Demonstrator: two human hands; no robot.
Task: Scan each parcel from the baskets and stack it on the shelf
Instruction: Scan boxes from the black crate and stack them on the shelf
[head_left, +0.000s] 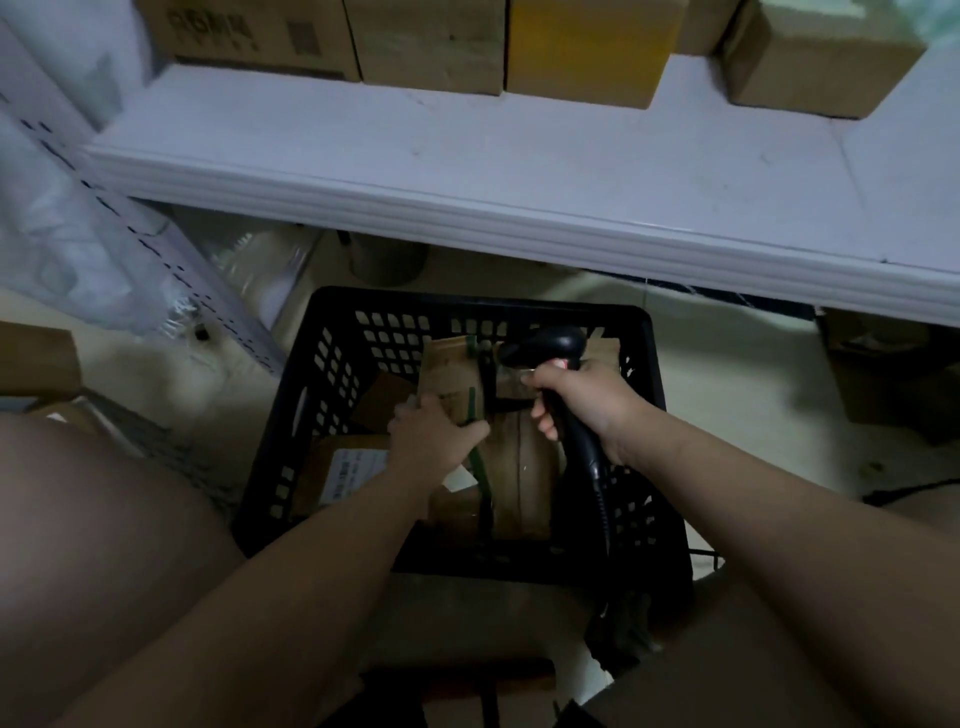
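A black plastic basket (322, 395) stands on the floor below the white shelf (467, 156). Several cardboard parcels lie inside it. My left hand (434, 434) grips the near end of a brown parcel with green tape (452, 371). My right hand (584, 402) holds a black barcode scanner (548, 345) by its handle, its head over the parcels; the scanner's cable runs down past the basket's right wall. A taller brown parcel (524, 467) stands beside the gripped one. A parcel with a white label (348, 467) lies at the basket's left.
Several cardboard boxes (431, 47) stand in a row at the back of the shelf; its front strip is bare. A white perforated upright (171, 260) with plastic wrap stands at left. More boxes (893, 374) sit under the shelf at right.
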